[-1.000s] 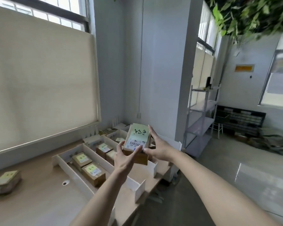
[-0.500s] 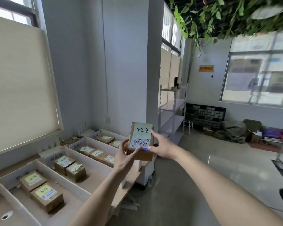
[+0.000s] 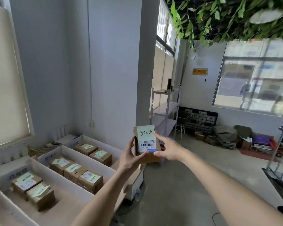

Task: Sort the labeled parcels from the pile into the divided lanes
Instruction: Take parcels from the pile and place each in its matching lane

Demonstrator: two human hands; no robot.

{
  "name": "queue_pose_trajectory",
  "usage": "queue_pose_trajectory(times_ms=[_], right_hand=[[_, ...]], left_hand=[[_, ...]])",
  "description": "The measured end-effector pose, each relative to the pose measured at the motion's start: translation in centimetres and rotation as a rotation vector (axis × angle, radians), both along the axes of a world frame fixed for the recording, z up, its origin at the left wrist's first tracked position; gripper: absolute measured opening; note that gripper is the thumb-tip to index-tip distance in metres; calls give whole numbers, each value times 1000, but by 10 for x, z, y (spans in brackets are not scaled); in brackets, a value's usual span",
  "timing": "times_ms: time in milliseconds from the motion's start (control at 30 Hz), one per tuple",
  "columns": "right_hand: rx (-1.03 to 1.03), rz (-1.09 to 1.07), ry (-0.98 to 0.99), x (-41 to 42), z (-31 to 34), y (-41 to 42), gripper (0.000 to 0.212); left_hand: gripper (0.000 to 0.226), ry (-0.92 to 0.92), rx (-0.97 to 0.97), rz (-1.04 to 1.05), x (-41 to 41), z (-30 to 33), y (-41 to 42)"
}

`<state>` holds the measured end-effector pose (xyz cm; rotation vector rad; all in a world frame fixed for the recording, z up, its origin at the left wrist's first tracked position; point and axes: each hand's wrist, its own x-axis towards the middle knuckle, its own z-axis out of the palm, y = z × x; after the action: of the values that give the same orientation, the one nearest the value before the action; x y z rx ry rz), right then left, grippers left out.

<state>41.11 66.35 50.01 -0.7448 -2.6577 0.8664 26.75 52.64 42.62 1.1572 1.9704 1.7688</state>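
Grey-walled room with a pillar (image 3: 145,62), a metal shelf rack (image 3: 166,111) behind it, hanging leaves (image 3: 235,17) at the ceiling and a blind-covered window (image 3: 5,82) on our left. Low on the left sits the white divider tray (image 3: 88,160) on a wooden table (image 3: 69,204).

Versus half a second ago: our view has swung further right and the lanes slid toward the lower left corner; the box and both hands kept roughly the same pose in the middle of the view.

We hold one cardboard box (image 3: 146,144) up in the air, past the right end of the tray, over the floor. Left hand (image 3: 131,156) grips its left edge and lower corner, thumb curled over the front face. Right hand (image 3: 169,150) pinches the right side, index finger along the upper edge, thumb at the bottom corner.

Box long axis runs near vertical, tilted slightly. Labeled face points at us: green note (image 3: 145,132) with handwriting on the upper half, white barcode label (image 3: 147,145) below. The barcode digits read upside down.

Three lanes show. Nearest lane has two boxes (image 3: 33,188), middle lane three (image 3: 75,173), far lane two (image 3: 93,151), all with green notes facing up. Writing on the lane end walls is too blurred for us to read reliably.
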Motion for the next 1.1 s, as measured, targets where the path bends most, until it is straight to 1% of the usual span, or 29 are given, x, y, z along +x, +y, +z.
queue_pose_trajectory(times_ms=[233,300,400,467,600,667,733,833,900,1033,1100], right_hand=[[1,26,-60,-82,2,78,97],[1,47,-82,-104,1,94,97],[3,105,-112,-136,-1,119,96],[-1,146,-128,-160,-4,136,95],[0,227,-149,-220,-18,175,94],[-28,270,-157,-253,-30,197,93],[-41,323,-167,-290,-45,223,93],[-28,408,-186,-352,-70,267,92],[-44,475,-204,-395,-87,297,93],[-57,619,-238,-471,-119,344,92],[-60,679,-270,-501,-135,364,92]], left_hand=[[92,-5,16,-42,-77,7,77],[96,-17,14,-37,-99,2,94],[107,-33,-3,-20,-132,-4,112],[109,-33,-28,2,-153,-7,124],[95,-8,-71,71,-199,-17,151],[93,-7,-87,114,-224,-26,166],[99,-2,-115,167,-251,-37,183],[119,-19,-149,266,-294,-60,214],[122,-45,-170,342,-326,-78,238],[103,-77,-249,490,-370,-109,279],[99,-96,-274,560,-386,-121,296]])
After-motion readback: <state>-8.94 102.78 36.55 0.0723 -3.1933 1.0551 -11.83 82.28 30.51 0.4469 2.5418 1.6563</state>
